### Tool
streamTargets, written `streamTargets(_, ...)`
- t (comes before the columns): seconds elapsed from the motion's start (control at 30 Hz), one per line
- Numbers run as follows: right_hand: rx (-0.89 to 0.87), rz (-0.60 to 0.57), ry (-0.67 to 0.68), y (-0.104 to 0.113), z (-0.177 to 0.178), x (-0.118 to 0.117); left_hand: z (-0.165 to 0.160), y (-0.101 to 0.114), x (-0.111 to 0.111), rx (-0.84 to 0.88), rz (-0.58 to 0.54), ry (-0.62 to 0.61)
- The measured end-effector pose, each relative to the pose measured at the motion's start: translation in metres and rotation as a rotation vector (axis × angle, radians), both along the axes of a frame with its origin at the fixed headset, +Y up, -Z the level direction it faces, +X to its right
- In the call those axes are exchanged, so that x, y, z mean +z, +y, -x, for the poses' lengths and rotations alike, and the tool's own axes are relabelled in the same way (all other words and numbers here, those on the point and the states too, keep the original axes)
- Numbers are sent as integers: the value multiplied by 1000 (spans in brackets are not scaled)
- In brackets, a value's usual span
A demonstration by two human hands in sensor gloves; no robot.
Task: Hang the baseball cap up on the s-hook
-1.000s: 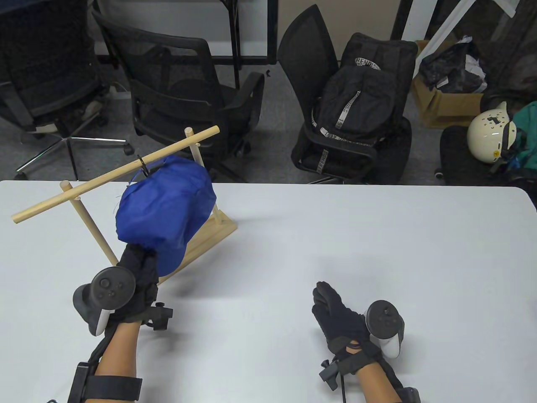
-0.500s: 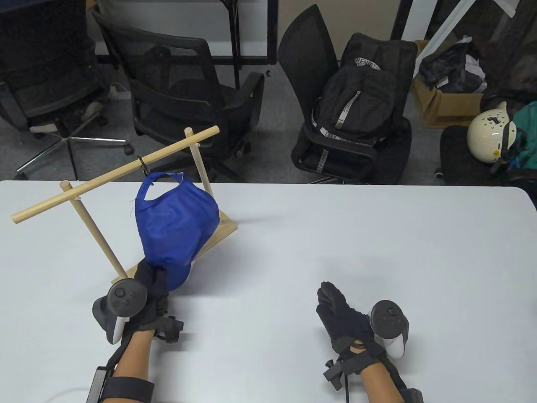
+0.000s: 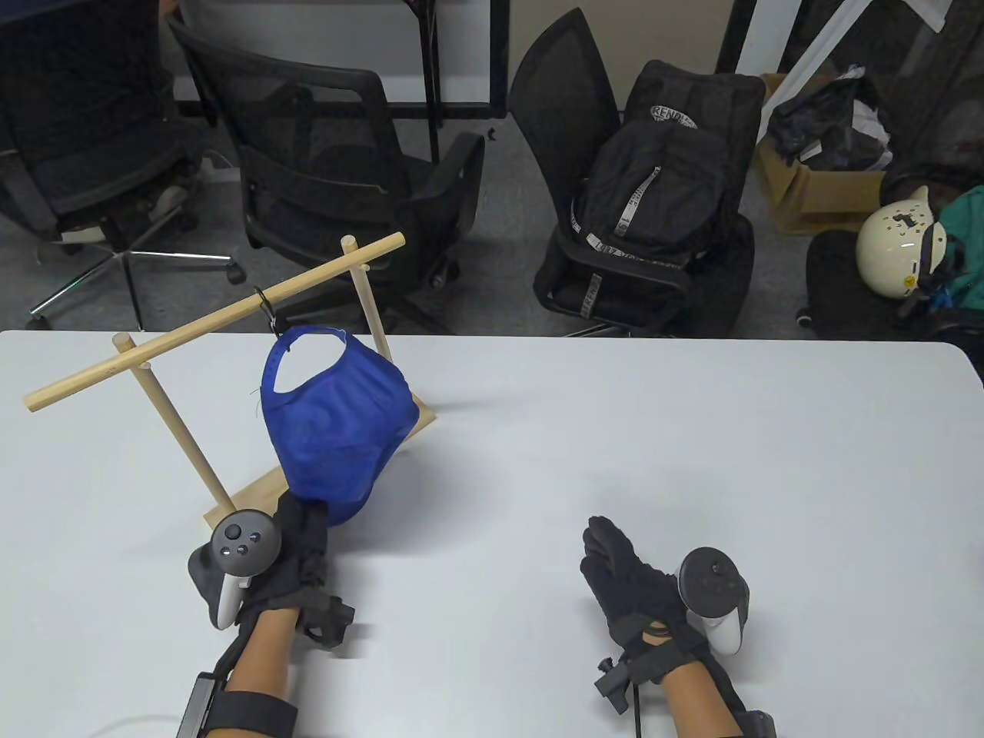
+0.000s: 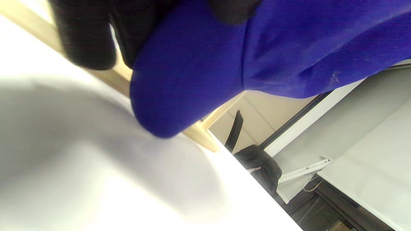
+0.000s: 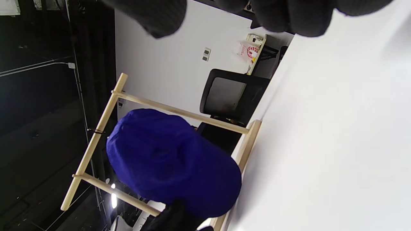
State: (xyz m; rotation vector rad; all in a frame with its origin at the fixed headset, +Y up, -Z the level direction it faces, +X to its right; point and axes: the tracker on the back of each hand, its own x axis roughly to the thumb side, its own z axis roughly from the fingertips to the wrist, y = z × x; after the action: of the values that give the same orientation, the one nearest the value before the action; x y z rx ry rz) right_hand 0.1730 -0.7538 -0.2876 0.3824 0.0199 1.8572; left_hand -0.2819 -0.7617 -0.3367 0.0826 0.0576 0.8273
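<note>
The blue baseball cap (image 3: 338,419) hangs by its back strap from the small black s-hook (image 3: 266,305) on the top bar of the wooden rack (image 3: 215,319). My left hand (image 3: 301,538) grips the cap's brim at the bottom. In the left wrist view the gloved fingers (image 4: 86,35) hold the blue brim (image 4: 192,73) over the rack's base. My right hand (image 3: 626,573) rests on the table to the right, fingers held out, empty. The right wrist view shows the cap (image 5: 170,163) against the rack (image 5: 96,138).
The rack's wooden base (image 3: 257,488) stands on the white table (image 3: 692,430) at the left. Behind the table's far edge are office chairs (image 3: 323,177), a black backpack (image 3: 653,200) on a chair, a cardboard box and a white helmet (image 3: 895,242).
My left hand has drawn back towards me and to the right with the brim. The cap has swung down and its back opening now hangs from the s-hook. My right hand has barely moved.
</note>
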Motion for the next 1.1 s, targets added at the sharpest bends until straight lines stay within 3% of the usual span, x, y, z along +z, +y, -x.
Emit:
streamTargets(0.2,44,-25,-26,4,-2,-1,-1,8,7,100,90,-75)
streamTargets(0.5,79,-55,-41,11,-4,-2,-1,37,25,142,53,-83)
streamTargets(0.87,277,-174,-111,29,-9,0,-1,94,60,70,-150,-36)
streamTargets(1.1,463,-290,-150,42,-9,3,-24,125,81,-87,-289,-44)
